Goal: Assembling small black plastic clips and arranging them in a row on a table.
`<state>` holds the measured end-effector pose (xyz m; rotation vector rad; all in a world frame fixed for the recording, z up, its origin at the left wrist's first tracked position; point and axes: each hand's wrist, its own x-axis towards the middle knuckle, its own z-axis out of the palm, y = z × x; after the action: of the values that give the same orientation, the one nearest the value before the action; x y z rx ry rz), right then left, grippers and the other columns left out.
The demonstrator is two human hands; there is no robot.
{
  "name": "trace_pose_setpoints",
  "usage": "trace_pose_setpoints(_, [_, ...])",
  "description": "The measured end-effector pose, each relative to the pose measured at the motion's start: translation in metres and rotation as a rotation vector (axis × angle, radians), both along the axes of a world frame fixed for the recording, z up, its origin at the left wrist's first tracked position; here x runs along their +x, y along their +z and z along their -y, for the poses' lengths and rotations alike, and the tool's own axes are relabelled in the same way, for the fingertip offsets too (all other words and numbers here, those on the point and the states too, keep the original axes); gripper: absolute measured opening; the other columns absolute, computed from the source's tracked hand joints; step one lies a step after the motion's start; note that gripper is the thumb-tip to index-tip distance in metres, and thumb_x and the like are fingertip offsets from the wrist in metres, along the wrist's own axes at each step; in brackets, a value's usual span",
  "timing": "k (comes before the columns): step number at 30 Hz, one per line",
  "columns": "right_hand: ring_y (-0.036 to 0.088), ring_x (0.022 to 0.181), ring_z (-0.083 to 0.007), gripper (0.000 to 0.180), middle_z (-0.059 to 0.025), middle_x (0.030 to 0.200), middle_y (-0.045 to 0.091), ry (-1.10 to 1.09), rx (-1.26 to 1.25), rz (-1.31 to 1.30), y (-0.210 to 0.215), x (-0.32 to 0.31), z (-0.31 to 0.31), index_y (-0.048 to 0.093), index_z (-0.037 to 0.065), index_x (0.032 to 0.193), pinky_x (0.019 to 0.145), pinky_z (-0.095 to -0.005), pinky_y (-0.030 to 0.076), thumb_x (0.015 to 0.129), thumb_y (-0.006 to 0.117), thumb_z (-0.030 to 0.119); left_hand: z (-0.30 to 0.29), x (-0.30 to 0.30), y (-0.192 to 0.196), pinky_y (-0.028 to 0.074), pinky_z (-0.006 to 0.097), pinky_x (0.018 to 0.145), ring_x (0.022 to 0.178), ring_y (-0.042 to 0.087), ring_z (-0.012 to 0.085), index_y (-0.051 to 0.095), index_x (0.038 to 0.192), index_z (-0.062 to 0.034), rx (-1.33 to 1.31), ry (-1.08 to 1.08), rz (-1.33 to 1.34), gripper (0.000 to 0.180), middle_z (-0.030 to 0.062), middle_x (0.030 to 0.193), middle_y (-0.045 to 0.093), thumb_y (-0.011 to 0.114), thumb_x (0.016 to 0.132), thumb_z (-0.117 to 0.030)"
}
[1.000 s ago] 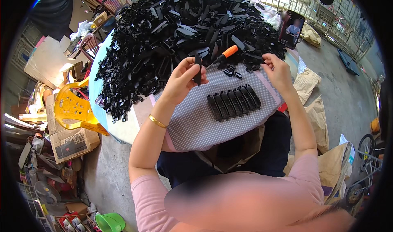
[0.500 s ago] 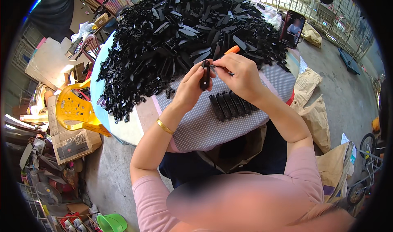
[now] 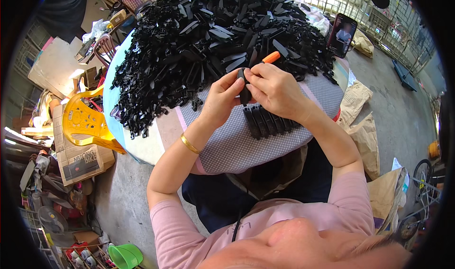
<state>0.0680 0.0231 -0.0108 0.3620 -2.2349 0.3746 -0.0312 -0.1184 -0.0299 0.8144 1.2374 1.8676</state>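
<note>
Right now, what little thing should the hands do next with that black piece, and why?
Probably lay the black piece down beside the row of black pieces on the dotted cloth. Both the left hand and right hand pinch it just above that row.

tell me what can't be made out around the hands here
Head view:
- black part: mostly covered by left hand and right hand.
- orange-handled tool: its tip is hidden behind the right hand.
- row of black pieces: far end under the right wrist.
</note>
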Motion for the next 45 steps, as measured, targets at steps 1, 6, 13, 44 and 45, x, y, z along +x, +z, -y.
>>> trace_pose_setpoints(1, [0.058, 0.080, -0.0232, 0.025, -0.0093, 0.087, 0.058, 0.010, -0.022, 0.052, 0.001, 0.001, 0.001, 0.061, -0.004, 0.096, 0.067, -0.0320, 0.050, 0.078, 0.061, 0.012, 0.000, 0.001, 0.000, 0.053, 0.035, 0.081, 0.093, 0.059, 0.0159, 0.047, 0.123, 0.0006, -0.001, -0.005, 0.001, 0.034, 0.0078, 0.106, 0.058, 0.047, 0.094, -0.016])
trace_pose_setpoints(6, [0.058, 0.077, -0.0255, 0.029, -0.0102, 0.091, 0.056, 0.083, -0.112, 0.078, 0.003, 0.007, 0.003, 0.060, -0.005, 0.099, 0.067, -0.0334, 0.049, 0.077, 0.065, 0.014, 0.002, -0.002, -0.009, 0.052, 0.029, 0.079, 0.094, 0.058, 0.0121, 0.047, 0.125, -0.0027, -0.020, 0.008, 0.011, 0.034, 0.0048, 0.106, 0.058, 0.047, 0.094, -0.017])
trace_pose_setpoints(13, [0.061, 0.071, -0.0251, 0.037, -0.0127, 0.083, 0.059, -0.086, -0.313, -0.050, -0.004, 0.019, 0.008, 0.060, 0.002, 0.106, 0.063, -0.0331, 0.050, 0.071, 0.067, 0.011, -0.014, 0.011, -0.002, 0.050, 0.027, 0.076, 0.101, 0.055, 0.0130, 0.044, 0.129, -0.0078, 0.123, -0.041, 0.107, 0.037, 0.0049, 0.116, 0.053, 0.045, 0.095, -0.022])
trace_pose_setpoints(44, [0.061, 0.080, -0.0275, 0.019, -0.0083, 0.082, 0.063, -0.493, -0.189, 0.402, -0.043, 0.026, -0.142, 0.070, 0.010, 0.088, 0.072, -0.0372, 0.049, 0.077, 0.063, 0.023, -0.005, -0.021, -0.010, 0.044, 0.036, 0.078, 0.091, 0.049, 0.0281, 0.062, 0.096, -0.0058, -0.337, 0.701, -1.408, 0.024, 0.0099, 0.095, 0.055, 0.069, 0.074, -0.012])
trace_pose_setpoints(45, [0.062, 0.079, -0.0275, 0.019, -0.0085, 0.081, 0.063, -0.465, -0.164, 0.409, -0.043, 0.026, -0.142, 0.070, 0.009, 0.088, 0.071, -0.0372, 0.049, 0.077, 0.062, 0.024, -0.004, -0.018, -0.009, 0.044, 0.036, 0.077, 0.091, 0.049, 0.0279, 0.062, 0.096, -0.0060, -0.332, 0.686, -1.410, 0.024, 0.0095, 0.095, 0.055, 0.068, 0.074, -0.013])
